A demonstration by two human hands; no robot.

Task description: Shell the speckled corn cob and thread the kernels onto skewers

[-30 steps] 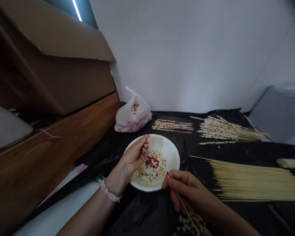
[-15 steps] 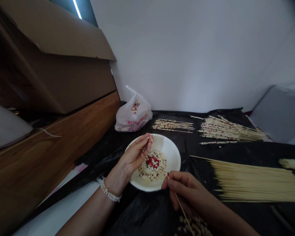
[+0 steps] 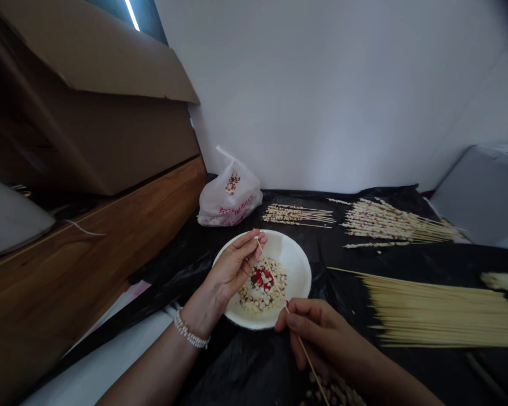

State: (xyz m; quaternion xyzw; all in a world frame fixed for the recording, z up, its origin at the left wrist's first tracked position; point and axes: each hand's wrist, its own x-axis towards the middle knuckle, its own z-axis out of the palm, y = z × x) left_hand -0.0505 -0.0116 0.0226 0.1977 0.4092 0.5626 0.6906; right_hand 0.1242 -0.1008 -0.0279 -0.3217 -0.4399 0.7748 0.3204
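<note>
Above a white bowl (image 3: 298, 268), my left hand (image 3: 232, 265) is closed, thumb and fingers pinching a small pale kernel (image 3: 256, 238) at the upper tip of a thin wooden skewer (image 3: 307, 355). The skewer slants down toward me. My right hand (image 3: 322, 327) grips it lower down, beside the bowl's near right rim, and a dark red bit shows at those fingertips. Pale and purplish corn-like kernels (image 3: 258, 301) lie in the bowl around a red patch at its bottom. More loose kernels (image 3: 336, 390) lie below my right hand, partly hidden.
Filled skewers lie in a small group (image 3: 294, 214) and a larger pile (image 3: 379, 221) on black plastic sheeting (image 3: 241, 361). A bundle of bare skewers (image 3: 444, 313) is at right. A tied plastic bag (image 3: 232, 200) stands behind the bowl, a cardboard box (image 3: 131, 129) at left.
The skewer's upper tip now meets the left fingertips, with its length visible across the bowl. My right hand has shifted slightly left and down along it. The left hand stays nearly in place.
</note>
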